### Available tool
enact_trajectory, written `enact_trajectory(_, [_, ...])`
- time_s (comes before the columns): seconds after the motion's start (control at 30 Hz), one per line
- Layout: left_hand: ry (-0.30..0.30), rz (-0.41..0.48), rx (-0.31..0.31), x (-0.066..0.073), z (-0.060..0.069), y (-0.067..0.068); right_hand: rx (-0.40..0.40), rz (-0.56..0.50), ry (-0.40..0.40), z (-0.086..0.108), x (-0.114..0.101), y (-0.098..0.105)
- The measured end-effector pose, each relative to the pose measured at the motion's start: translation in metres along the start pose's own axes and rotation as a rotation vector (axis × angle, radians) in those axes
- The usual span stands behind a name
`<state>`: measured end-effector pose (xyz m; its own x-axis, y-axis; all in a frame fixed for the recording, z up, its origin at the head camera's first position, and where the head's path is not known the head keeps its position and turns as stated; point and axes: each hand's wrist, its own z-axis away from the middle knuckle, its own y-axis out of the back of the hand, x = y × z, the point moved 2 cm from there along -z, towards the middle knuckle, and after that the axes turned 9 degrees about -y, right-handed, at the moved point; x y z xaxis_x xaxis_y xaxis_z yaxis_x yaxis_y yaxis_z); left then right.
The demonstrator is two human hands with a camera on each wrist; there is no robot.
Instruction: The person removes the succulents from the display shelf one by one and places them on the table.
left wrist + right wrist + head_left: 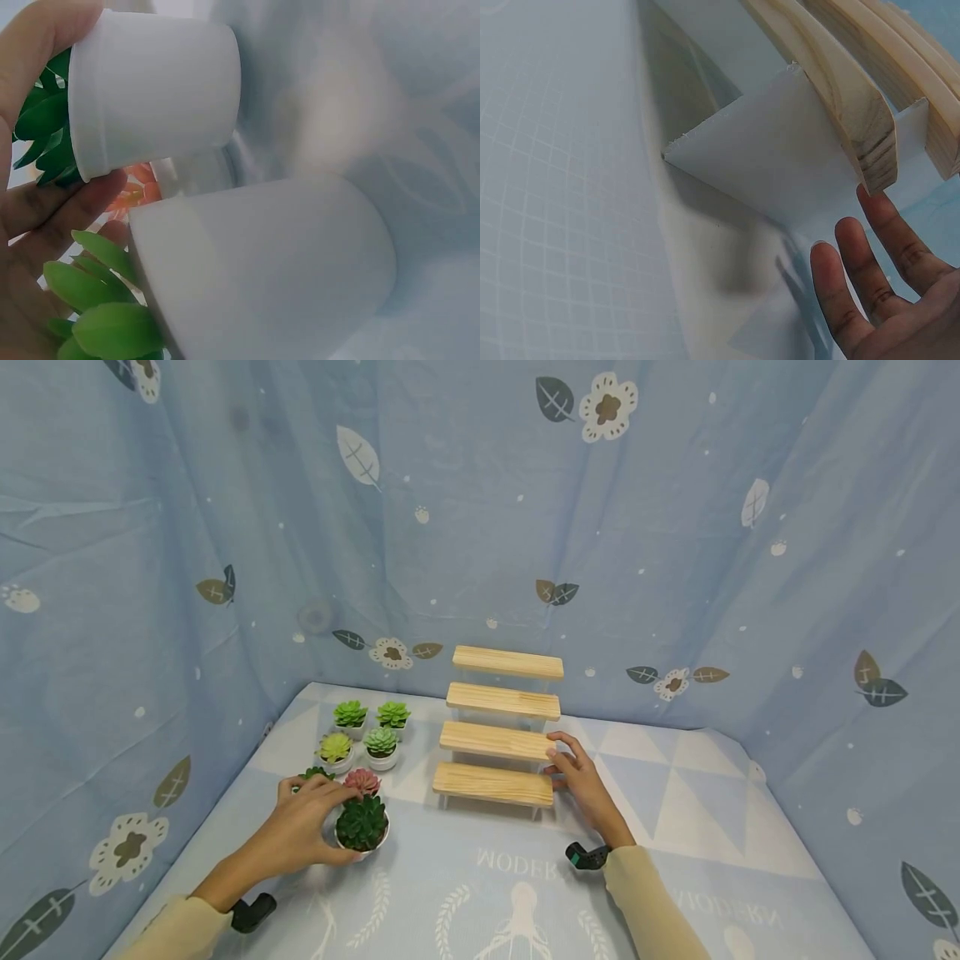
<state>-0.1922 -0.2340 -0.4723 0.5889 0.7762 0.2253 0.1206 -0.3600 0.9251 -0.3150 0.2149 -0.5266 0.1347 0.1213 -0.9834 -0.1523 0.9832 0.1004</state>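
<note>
My left hand (300,827) grips a dark green potted succulent (362,823) by the rim, thumb on one side and fingers on the other. Its white pot (157,86) appears upper left in the left wrist view. A pink succulent (363,779) sits just behind it. Another green succulent (317,772) is partly hidden by the hand; a green plant in a white pot (262,262) is close below in the left wrist view. At the right end of a tiered wooden stand (495,740), my right hand (587,787) touches a step's edge with extended fingers (885,221).
Several light green succulents (381,742) in white pots are grouped at the table's back left. The stand's steps rise toward the back curtain (480,527). A pale patterned cloth (675,793) covers the table, and curtains surround its sides.
</note>
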Motion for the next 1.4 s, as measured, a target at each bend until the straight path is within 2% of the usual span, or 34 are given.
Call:
enact_trajectory(0.2, [0.020, 0.013, -0.022, -0.003, -0.002, 0.000, 0.008, -0.008, 0.009, 0.000, -0.001, 0.000])
enact_trajectory(0.47, [0.070, 0.080, -0.072, -0.004, -0.003, 0.005, 0.016, -0.007, -0.002, 0.001, 0.001, -0.001])
enact_trajectory(0.63, [0.070, 0.087, -0.086, -0.005, -0.003, 0.006, 0.008, 0.007, -0.007, 0.001, 0.001, 0.002])
enact_trajectory(0.73, [0.070, 0.119, -0.092, -0.006, -0.004, 0.010, 0.004, 0.027, 0.006, 0.001, 0.000, 0.005])
enact_trajectory(0.87, [0.073, 0.207, -0.086, -0.009, -0.008, 0.018, 0.023, 0.066, 0.029, 0.006, -0.001, 0.009])
enact_trajectory(0.97, [0.067, 0.274, -0.061, -0.012, -0.015, 0.027, 0.060, 0.081, 0.040, 0.010, -0.005, 0.013])
enact_trajectory(1.07, [0.036, 0.297, -0.016, -0.016, -0.027, 0.040, 0.102, 0.100, 0.043, 0.014, -0.014, 0.014])
enact_trajectory(1.3, [-0.021, 0.236, 0.074, -0.022, -0.059, 0.066, 0.162, 0.221, 0.023, 0.023, -0.034, 0.020])
enact_trajectory(1.4, [-0.051, 0.187, 0.097, -0.022, -0.074, 0.074, 0.225, 0.301, 0.024, 0.028, -0.042, 0.027])
